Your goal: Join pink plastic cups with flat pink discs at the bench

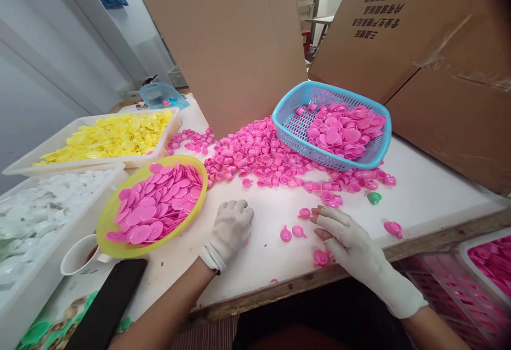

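Observation:
My left hand [231, 228], in a white glove, rests on the white table with its fingers curled under. A sliver of pink shows along its inner edge, but what it holds is hidden. My right hand [349, 238], gloved with bare fingertips, hovers low with fingers stretched out and slightly apart. Close to those fingertips lie a small pink toy cup [304, 213] and a pink piece [320, 257], the latter near the thumb. Between the hands are two small pink pieces with little tabs [285, 234]. Beyond them spreads a heap of pink toy cups [255, 153].
A blue basket [287, 136] of pink pieces sits behind the heap. At left are a yellow bowl [199, 201] of pink discs, trays of yellow and white pieces, a mug [74, 259] and a black phone [107, 307]. Cardboard boxes [239, 46] stand behind; a green piece [374, 197] lies right.

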